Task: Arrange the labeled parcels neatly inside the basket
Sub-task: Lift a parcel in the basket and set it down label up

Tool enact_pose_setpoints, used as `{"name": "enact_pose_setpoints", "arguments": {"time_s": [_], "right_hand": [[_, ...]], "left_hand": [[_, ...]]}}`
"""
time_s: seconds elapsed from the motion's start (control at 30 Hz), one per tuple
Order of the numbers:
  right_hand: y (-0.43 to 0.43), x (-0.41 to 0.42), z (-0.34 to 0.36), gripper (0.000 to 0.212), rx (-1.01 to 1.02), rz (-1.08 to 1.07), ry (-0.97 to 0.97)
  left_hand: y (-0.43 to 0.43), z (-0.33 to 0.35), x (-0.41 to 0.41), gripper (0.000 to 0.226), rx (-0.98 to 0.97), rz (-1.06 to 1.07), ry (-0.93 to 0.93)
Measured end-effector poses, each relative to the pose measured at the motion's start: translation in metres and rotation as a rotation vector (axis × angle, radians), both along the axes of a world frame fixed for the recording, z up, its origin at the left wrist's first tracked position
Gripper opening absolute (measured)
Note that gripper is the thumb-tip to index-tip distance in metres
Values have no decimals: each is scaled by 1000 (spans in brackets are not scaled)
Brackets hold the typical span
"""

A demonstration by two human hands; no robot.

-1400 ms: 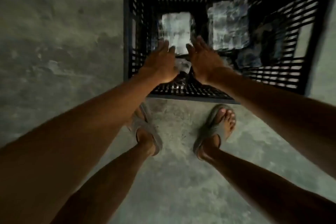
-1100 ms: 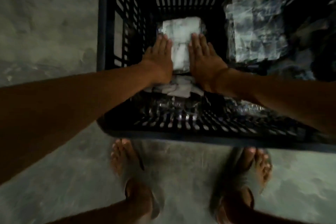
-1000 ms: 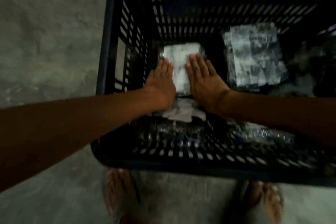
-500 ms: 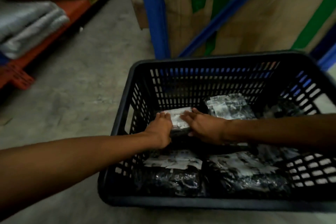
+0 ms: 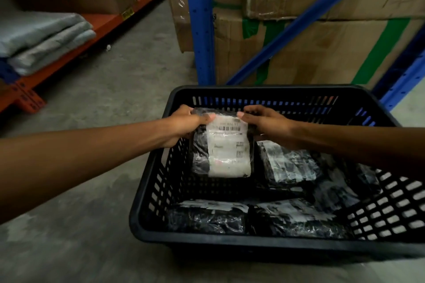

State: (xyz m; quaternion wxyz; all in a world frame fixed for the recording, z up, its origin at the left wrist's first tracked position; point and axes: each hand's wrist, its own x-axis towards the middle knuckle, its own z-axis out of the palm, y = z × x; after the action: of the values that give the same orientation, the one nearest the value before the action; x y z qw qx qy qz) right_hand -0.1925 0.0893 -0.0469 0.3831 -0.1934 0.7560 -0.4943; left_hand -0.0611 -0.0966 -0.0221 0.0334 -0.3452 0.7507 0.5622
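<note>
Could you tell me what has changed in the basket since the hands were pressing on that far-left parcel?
The far-left parcel has been lifted off the floor of the basket and stood upright, label facing the camera. The left hand and right hand went from lying flat on it to pinching its top corners. The other parcels lie where they were.
</note>
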Motion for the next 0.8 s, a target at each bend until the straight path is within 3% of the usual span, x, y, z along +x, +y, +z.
{"name": "enact_pose_setpoints", "arguments": {"time_s": [0.1, 0.2, 0.3, 0.5, 0.8], "right_hand": [[-11, 7, -8, 81, 62, 56, 94], [-19, 16, -27, 85, 129, -11, 100], [-24, 18, -49, 70, 210, -100, 130], [-32, 27, -75, 68, 358, 30, 333], [-54, 24, -98, 62, 471, 78, 309]], "left_hand": [[8, -5, -2, 72, -109, 135, 2], [22, -14, -4, 62, -336, 198, -105], [34, -35, 0, 51, -314, 166, -193], [36, -74, 0, 58, -265, 139, -337], [29, -86, -28, 53, -284, 113, -452]]}}
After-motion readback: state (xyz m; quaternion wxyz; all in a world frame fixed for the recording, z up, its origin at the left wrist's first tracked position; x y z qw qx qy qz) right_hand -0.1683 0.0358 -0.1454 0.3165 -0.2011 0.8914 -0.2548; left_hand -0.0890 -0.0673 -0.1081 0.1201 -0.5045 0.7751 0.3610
